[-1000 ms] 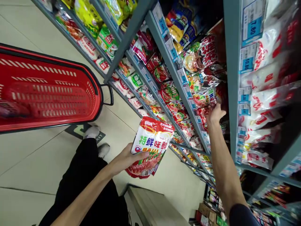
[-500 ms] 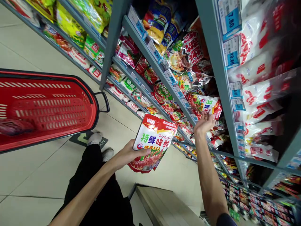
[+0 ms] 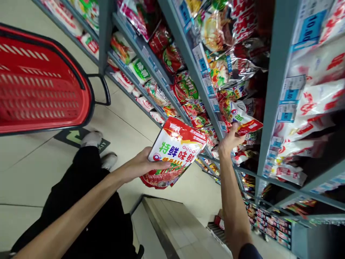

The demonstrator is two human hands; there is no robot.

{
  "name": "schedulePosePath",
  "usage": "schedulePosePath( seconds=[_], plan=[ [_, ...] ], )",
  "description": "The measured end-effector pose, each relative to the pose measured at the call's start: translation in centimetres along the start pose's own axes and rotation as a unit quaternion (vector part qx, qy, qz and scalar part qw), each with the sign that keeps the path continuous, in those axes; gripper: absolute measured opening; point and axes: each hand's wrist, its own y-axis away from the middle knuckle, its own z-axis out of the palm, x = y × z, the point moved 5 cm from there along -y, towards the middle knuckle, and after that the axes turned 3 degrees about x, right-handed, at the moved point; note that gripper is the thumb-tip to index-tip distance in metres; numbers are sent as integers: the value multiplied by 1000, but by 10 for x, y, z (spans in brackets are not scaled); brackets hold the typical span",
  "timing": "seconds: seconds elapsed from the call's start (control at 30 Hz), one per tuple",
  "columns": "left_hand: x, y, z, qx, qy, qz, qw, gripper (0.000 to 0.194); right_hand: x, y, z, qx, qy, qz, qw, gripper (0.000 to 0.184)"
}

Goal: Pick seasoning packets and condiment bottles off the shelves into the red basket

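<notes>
My left hand (image 3: 142,163) is closed on a red and white seasoning packet (image 3: 175,151), thumb across its front and fingers hidden behind. The packet is held out in front of the lower shelves, its printed face toward me. My right hand (image 3: 230,140) reaches into a shelf and grips the lower edge of a similar seasoning packet (image 3: 238,117), thumb against it. That packet leans at a slant among other bags on the shelf. Part of the right fingers is out of sight behind it.
A red shopping basket (image 3: 87,104) with a black rim and handle stands on the floor at left. Grey shelving (image 3: 277,90) with price tags and many bagged foods fills the right. A beige boxy structure (image 3: 172,223) stands at the bottom, near my legs.
My right hand has closed on the shelf packet, which now tilts more. The view has shifted, so the basket sits farther left and higher. My left hand keeps hold of its packet.
</notes>
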Motion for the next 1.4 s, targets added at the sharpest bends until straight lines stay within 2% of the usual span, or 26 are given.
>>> schedulePosePath(
  seconds=[0.13, 0.3, 0.43, 0.53, 0.73, 0.8, 0.9, 1.03, 1.17, 1.27, 1.4],
  plan=[
    [-8, -9, -2, -12, 29, 19, 999, 60, 7, 6, -2, -2, 15, -1, 1000, 34],
    [-9, -7, -10, 2, -4, 16, 1000, 62, 13, 16, -3, 21, 49, -1, 999, 36],
    [-6, -3, -19, 20, 6, 20, 1000, 65, 2, 21, -10, 71, 85, -18, 994, 46],
    [-9, -5, -26, 18, 27, 26, 999, 64, -11, 25, -14, 81, 107, -30, 990, 53],
    [-14, -6, -37, 44, 19, 39, 998, 61, -15, 45, -33, 107, 85, 12, 991, 55],
    [-5, -5, -35, 54, -12, 42, 998, 58, -11, 55, -45, 120, 72, 27, 990, 55],
    [21, -13, -22, 59, -65, 52, 995, 58, -1, 72, -69, 133, 53, 65, 988, 54],
    [66, -45, 6, 75, -105, 102, 986, 62, 13, 103, -103, 170, 31, 150, 973, 47],
    [99, -75, 30, 88, -125, 141, 978, 72, 29, 148, -123, 205, -10, 265, 942, 37],
    [105, -90, 37, 106, -145, 128, 975, 70, 41, 185, -132, 201, -26, 336, 920, 37],
    [99, -104, 35, 131, -148, 94, 976, 48, 55, 224, -145, 178, -36, 401, 898, 37]
  ],
)
